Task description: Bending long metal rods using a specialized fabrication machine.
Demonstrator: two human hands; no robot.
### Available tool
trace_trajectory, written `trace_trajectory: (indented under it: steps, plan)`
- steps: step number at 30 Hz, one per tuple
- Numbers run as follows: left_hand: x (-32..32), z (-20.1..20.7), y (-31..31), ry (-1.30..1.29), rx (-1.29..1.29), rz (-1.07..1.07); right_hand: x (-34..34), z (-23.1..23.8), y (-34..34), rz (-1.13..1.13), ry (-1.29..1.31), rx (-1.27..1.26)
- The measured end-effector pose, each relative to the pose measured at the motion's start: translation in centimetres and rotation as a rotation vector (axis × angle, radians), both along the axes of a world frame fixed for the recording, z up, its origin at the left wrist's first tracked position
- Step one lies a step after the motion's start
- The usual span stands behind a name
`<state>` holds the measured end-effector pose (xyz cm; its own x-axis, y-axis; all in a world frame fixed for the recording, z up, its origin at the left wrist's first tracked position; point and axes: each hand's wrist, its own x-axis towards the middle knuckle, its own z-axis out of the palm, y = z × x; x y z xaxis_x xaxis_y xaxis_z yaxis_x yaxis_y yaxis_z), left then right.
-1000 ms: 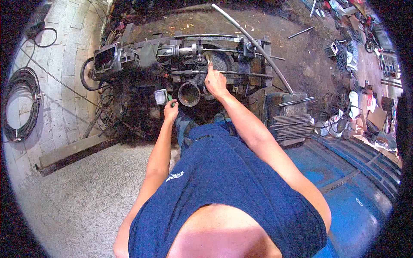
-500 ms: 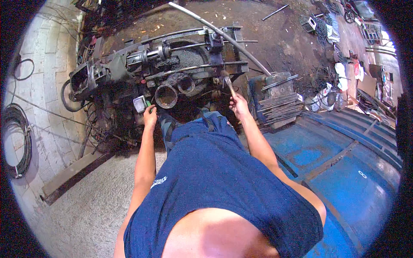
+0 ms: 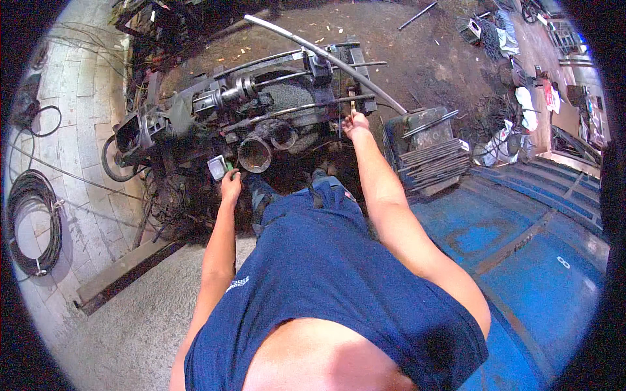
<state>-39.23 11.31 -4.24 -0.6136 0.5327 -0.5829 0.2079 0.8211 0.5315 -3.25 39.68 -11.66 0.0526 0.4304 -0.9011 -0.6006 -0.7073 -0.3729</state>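
My left hand (image 3: 231, 186) is closed on the green handle of a small square cup (image 3: 216, 168) with something pale in it. It hangs beside the round pipe mouths (image 3: 255, 154) at the near side of a dark, greasy machine (image 3: 274, 91). Farther out, my right hand (image 3: 355, 124) grips a flat brush (image 3: 353, 104) by its light handle. The brush points away from me at the machine's right end, by the end of the near metal rod (image 3: 293, 108). The bristles are too small to make out clearly.
A long pale bar (image 3: 293, 38) leans across the machine's right end. A stack of thin metal rods (image 3: 433, 159) rests to the right, above a blue metal surface (image 3: 482, 221). Coiled black cable (image 3: 32, 221) hangs at the tiled wall (image 3: 85, 130) on the left.
My right hand has moved away from me with the brush, up to the machine's right end. My left hand still holds the cup and has hardly moved. The view has shifted slightly.
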Motion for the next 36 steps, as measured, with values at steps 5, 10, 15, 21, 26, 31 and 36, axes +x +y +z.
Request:
trace_trajectory:
  steps: [5, 10, 15, 21, 26, 31, 36]
  plan:
    - [-0.7, -0.7, -2.6, -0.007, 0.024, 0.069, -2.0, 0.3, -0.3, 0.034, -0.293, -0.003]
    - [-0.8, -2.3, -1.3, -0.031, 0.006, 0.038, 1.3, -3.7, 0.3, -0.230, -0.230, -0.100]
    - [-0.4, -1.2, -2.0, 0.068, 0.033, 0.058, -3.1, 2.5, -4.4, 0.740, -0.960, 0.369]
    - [1.1, 0.2, -0.4, 0.008, 0.066, 0.102, -8.7, 18.1, -0.8, 1.172, -0.656, 1.057]
    - [0.6, -2.0, -1.1, 0.022, 0.122, 0.146, -12.2, 27.0, 6.6, 0.904, -1.111, 1.563]
    - [0.8, -1.9, -1.2, -0.033, 0.120, 0.205, -12.7, 24.5, 10.8, 0.942, -1.402, 1.578]
    - [1.1, -1.4, -1.1, -0.049, 0.122, 0.247, -13.1, 22.3, 9.5, 1.356, -1.555, 1.260]
